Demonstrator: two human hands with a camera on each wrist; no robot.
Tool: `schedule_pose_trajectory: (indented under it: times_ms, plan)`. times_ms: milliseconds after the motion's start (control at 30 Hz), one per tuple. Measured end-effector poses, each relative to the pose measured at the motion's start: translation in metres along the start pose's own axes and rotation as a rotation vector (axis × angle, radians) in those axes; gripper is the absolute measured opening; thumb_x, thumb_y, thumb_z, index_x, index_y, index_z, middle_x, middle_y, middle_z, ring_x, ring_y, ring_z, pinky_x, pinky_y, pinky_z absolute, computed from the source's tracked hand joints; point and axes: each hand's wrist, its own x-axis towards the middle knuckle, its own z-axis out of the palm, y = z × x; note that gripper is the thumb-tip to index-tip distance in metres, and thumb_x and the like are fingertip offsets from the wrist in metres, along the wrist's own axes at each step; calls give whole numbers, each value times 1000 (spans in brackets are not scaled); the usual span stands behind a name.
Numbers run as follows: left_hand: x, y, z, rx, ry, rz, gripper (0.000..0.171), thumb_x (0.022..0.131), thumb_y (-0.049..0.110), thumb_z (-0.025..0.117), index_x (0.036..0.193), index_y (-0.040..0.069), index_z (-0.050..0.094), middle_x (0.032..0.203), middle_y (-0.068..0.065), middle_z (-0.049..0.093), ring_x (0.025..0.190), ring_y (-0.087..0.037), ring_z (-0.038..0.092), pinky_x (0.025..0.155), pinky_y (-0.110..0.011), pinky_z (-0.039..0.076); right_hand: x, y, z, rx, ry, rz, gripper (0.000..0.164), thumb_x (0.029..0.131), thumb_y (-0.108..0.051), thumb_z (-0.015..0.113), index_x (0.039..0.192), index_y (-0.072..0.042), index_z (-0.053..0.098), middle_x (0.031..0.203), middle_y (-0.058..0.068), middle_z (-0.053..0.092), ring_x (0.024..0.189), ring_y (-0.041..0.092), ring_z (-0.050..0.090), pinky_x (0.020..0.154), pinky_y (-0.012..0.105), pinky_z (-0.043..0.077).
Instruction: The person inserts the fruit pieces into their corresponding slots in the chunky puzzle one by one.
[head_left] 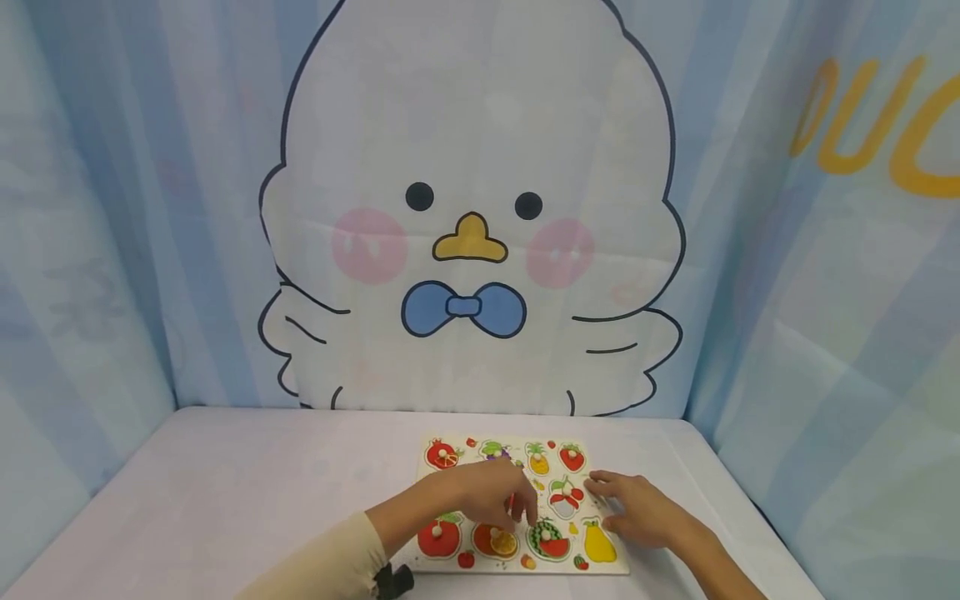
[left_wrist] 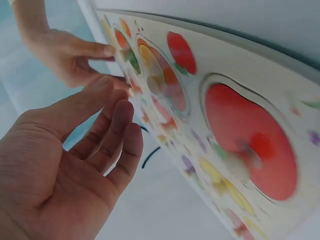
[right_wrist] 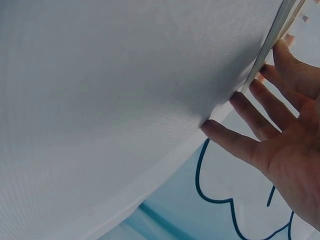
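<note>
A cream wooden fruit puzzle board (head_left: 543,564) lies at the table's near middle, its fruit pieces topped with small round knobs. Above the board's middle hovers my left hand (head_left: 491,492), palm down, fingers loosely bent. In the left wrist view, that hand (left_wrist: 75,155) has thumb and fingertips close together, and nothing shows between them. Near its fingertips are the watermelon piece (head_left: 553,546) and the cherry piece (head_left: 566,493). My right hand (head_left: 641,508) rests at the board's right edge; in the right wrist view its spread fingers (right_wrist: 272,107) touch the edge and tabletop.
The white table (head_left: 262,492) extends left of the board. Along the board are a tomato-like red piece (head_left: 438,540), an orange piece (head_left: 495,542), a pear piece (head_left: 598,543) and a strawberry piece (head_left: 572,457). A curtain with a duck print (head_left: 480,125) hangs behind.
</note>
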Motion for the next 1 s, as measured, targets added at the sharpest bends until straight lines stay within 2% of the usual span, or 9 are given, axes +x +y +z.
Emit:
schedule_pose_trajectory:
  times_ms: [233, 367, 667, 1000]
  plan:
    - [-33, -14, -4, -83, 27, -13, 10, 83, 15, 75, 89, 22, 73, 74, 15, 62, 67, 1, 55, 63, -15, 48, 2, 3, -1, 2, -17, 22, 55, 79, -17, 77, 131, -13, 59, 141, 6, 50, 127, 37, 46, 102, 59, 35]
    - [-46, -21, -4, -103, 38, -36, 11, 83, 13, 75, 87, 24, 74, 72, 15, 62, 66, 0, 55, 61, -16, 48, 3, 4, -1, 6, -27, 37, 56, 79, -18, 77, 132, -14, 59, 142, 5, 50, 128, 37, 45, 102, 59, 35]
    - [-73, -30, -4, -151, 38, -138, 13, 81, 14, 76, 83, 26, 71, 70, 14, 60, 65, -2, 53, 61, -18, 49, 4, 0, 0, -1, -29, 51, 57, 78, -19, 78, 132, -15, 59, 142, 5, 50, 128, 37, 45, 102, 59, 35]
    - [-113, -50, -5, -217, 16, -169, 14, 80, 10, 76, 77, 22, 69, 71, 14, 60, 64, -3, 52, 61, -19, 48, 6, 2, 1, -13, -28, 42, 57, 78, -20, 78, 132, -15, 59, 141, 4, 50, 127, 37, 46, 101, 60, 35]
